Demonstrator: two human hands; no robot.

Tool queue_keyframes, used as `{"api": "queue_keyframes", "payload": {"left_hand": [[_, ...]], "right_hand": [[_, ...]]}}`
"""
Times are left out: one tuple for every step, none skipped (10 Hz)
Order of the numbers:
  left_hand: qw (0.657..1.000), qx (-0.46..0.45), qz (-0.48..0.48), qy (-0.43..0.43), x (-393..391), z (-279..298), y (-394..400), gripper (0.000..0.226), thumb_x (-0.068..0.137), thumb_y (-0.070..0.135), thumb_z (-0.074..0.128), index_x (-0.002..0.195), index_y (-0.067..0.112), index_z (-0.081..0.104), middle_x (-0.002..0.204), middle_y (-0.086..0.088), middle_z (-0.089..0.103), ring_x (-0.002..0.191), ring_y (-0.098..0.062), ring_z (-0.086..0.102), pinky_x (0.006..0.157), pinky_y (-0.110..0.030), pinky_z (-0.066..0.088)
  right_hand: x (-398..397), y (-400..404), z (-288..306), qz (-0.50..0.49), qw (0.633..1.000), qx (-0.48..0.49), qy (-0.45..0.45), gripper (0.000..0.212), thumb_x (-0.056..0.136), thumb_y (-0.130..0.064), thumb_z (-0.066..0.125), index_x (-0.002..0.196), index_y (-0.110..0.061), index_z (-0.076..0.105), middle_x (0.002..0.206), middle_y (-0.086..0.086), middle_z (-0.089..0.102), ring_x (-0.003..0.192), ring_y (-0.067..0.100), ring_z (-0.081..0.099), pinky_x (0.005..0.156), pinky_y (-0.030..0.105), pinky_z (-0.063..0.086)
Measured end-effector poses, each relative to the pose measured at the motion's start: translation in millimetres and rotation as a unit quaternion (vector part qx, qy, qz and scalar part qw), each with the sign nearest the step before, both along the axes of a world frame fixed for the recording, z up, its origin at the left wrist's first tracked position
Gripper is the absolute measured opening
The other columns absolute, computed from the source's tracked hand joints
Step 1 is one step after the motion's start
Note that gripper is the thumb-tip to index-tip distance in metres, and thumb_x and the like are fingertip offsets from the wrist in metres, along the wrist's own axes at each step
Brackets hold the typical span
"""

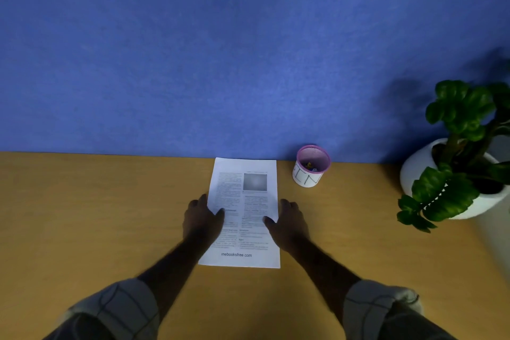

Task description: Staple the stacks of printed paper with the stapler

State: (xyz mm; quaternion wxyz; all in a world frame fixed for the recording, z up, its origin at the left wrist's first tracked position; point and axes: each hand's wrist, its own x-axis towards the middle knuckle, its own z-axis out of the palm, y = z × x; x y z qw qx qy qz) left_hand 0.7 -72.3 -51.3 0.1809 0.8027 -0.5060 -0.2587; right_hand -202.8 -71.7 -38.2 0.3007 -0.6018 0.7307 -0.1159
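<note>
On desk, centre: stack of printed paper [245, 201] lies flat on wooden desk [110, 215], printed side up.
Long axis: runs away from person toward blue partition [248, 50]; far short edge at or nearly at partition base, near short edge w/ line "mebooksfree.com" closest to person. Text reads upright from person's side; grey pic in upper right of page.
Left hand [202, 219]: on left long edge of stack, about mid-length; thumb over page, fingers on desk beside edge. Fingers look fairly straight, not curled round anything.
Right hand [288, 222]: on right long edge, opposite the left; thumb on page, fingers just off the edge on desk. Also flat.
Hands vs paper: one each side, stack btwn them, both touching it.
Sleeves: grey checked, rolled up forearms.
Pink-rimmed mesh cup [311, 165]: right of stack's far corner, near partition, apart from paper; small items inside, can't tell what.
Potted plant [458, 152]: white pot, far right, well apart from stack.
</note>
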Motion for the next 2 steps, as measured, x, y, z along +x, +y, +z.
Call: {"api": "queue_keyframes", "payload": {"left_hand": [[0.994, -0.037, -0.062, -0.081, -2, 6, 22, 0.059, 0.093, 0.043, 0.06, 0.142, 0.016, 0.044, 0.14, -0.008, 0.055, 0.123, -0.028, 0.055, 0.1, -0.045, 0.051], [0.978, -0.058, -0.135, -0.151, -2, 8, 35, 0.073, 0.095, 0.052, 0.052, 0.153, 0.012, 0.032, 0.157, -0.01, 0.041, 0.143, -0.029, 0.04, 0.117, -0.045, 0.037]], "right_hand": [[-3, 9, 9, 0.052, 0.993, -0.077, 0.067, 0.06, 0.085, -0.052, 0.062, 0.131, -0.017, 0.045, 0.132, 0.005, 0.054, 0.12, 0.024, 0.051, 0.099, 0.038, 0.045], [-7, 15, 15, 0.095, 0.986, -0.085, 0.109, 0.076, 0.088, -0.058, 0.054, 0.146, -0.014, 0.03, 0.155, 0.01, 0.034, 0.143, 0.029, 0.029, 0.116, 0.043, 0.027]]}}
